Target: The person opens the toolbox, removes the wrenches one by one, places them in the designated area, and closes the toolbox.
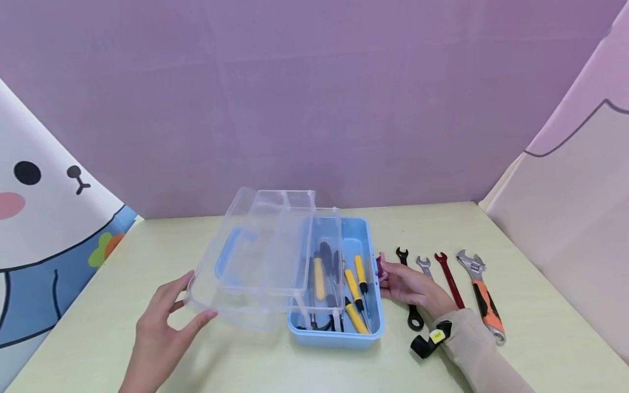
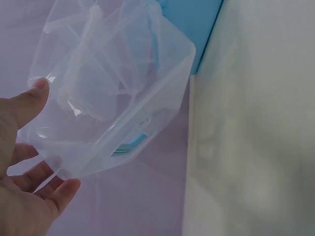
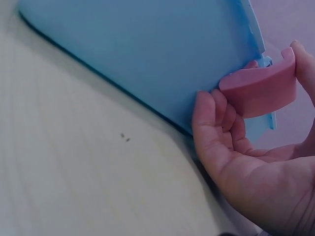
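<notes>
A blue toolbox [image 1: 339,340] stands on the table with its clear lid [image 1: 275,240] swung up and tilted to the left. At the lid's outer edge, my left hand [image 1: 164,322] holds it between thumb and fingers; the left wrist view shows the thumb [image 2: 34,101] on one side and the fingers below. My right hand [image 1: 410,284] is at the box's right side, pinching the pink latch [image 3: 261,88], with its fingertips against the blue wall. Inside the box lie several yellow-handled screwdrivers [image 1: 354,284] and dark-handled tools, partly seen through the lid.
Right of the box lie a black wrench [image 1: 415,319], a silver wrench [image 1: 423,265], a red wrench [image 1: 449,281] and an adjustable wrench [image 1: 484,300] with an orange handle. My right forearm crosses in front of some of them. A purple cloth [image 1: 314,109] hangs behind the table.
</notes>
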`<state>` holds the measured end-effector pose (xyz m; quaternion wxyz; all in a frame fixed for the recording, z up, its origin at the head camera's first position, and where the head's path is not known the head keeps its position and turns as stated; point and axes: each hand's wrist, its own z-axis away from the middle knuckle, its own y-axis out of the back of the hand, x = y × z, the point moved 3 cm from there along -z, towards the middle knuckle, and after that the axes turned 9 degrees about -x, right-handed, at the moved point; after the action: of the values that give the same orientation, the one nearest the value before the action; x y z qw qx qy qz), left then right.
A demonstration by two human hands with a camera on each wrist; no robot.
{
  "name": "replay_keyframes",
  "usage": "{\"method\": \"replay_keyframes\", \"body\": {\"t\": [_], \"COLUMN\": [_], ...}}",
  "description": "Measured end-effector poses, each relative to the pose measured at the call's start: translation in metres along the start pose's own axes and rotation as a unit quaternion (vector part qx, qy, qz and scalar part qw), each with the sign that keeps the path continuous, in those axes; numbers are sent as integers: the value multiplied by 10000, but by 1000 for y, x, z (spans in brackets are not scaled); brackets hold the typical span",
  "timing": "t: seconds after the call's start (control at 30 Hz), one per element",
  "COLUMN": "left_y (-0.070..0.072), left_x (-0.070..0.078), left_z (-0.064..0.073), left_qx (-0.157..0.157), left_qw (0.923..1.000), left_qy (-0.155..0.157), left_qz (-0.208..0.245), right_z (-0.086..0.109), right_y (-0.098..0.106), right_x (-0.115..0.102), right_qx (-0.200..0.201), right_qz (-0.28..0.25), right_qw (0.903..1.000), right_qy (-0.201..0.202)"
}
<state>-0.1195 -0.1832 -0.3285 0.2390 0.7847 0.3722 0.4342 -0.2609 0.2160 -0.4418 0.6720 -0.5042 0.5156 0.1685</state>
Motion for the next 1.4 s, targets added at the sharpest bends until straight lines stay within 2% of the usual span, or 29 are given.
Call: {"method": "replay_keyframes", "body": {"t": [0.13, 0.4, 0.53, 0.6, 0.87, 1.4], "left_y": [4, 6, 4, 3, -5, -14], "left_x": [9, 26, 32, 34, 41, 58], "left_z": [-5, -15, -20, -22, -30, -41], "left_qx": [67, 344, 435, 476, 851, 677], "left_qw": [9995, 9918, 9875, 9866, 9706, 9581], "left_qy": [-264, -1233, -1513, -1550, -2210, -2685], "left_qz": [-143, -9, 105, 160, 433, 738], "right_z": [-2, -1, -1, -1, -1, 1], "right_y": [0, 0, 1, 1, 1, 1], "right_x": [0, 3, 5, 5, 4, 4], "right_qx": [-61, -185, -239, -271, -316, -235], "right_qz": [-33, -30, 48, 54, 73, 52], "right_qw": [10000, 9997, 9995, 9994, 9991, 9994], "right_qy": [56, 134, 179, 201, 267, 259]}}
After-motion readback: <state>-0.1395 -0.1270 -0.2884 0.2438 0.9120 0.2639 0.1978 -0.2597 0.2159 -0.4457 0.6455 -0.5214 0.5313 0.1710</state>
